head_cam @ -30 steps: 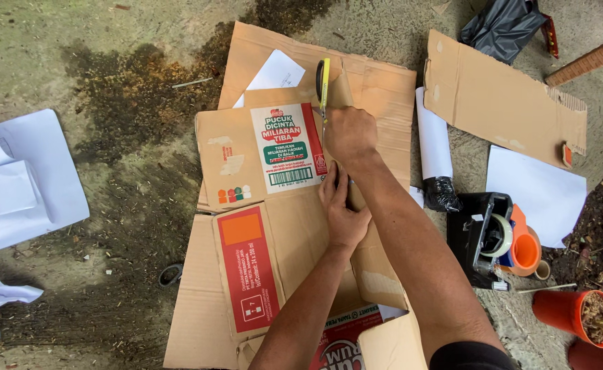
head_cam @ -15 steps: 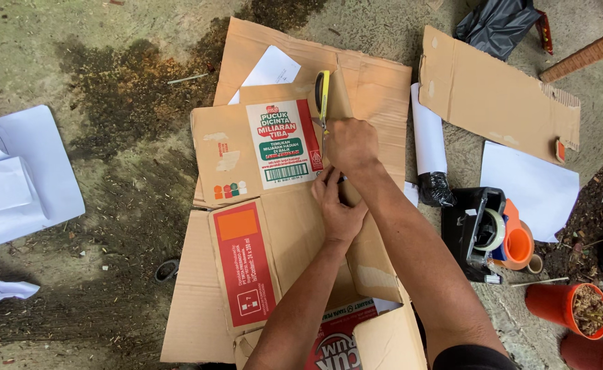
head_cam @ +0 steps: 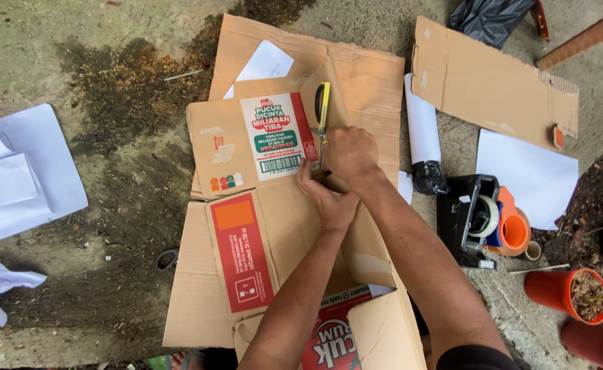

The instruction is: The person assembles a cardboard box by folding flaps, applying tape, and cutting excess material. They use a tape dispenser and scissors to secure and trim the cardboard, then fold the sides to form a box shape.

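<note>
A flattened brown cardboard box (head_cam: 247,226) with red, white and orange printed panels lies on the concrete ground. My right hand (head_cam: 351,152) grips a yellow-handled utility knife (head_cam: 323,103), its blade end down at the cardboard near the printed label. My left hand (head_cam: 329,200) presses flat on the cardboard just below the knife, fingers touching the right hand. Both forearms reach in from the bottom of the view.
More cardboard sheets (head_cam: 493,82) lie behind and to the right. White paper sheets (head_cam: 20,171) sit at left, another white sheet (head_cam: 531,175) at right. A black tape dispenser (head_cam: 469,219) with orange tape rolls (head_cam: 514,226), red flower pots (head_cam: 572,294) and a black bag (head_cam: 486,17) stand right.
The hands and knife have stayed at nearly the same spot on the box. The view has shifted slightly.
</note>
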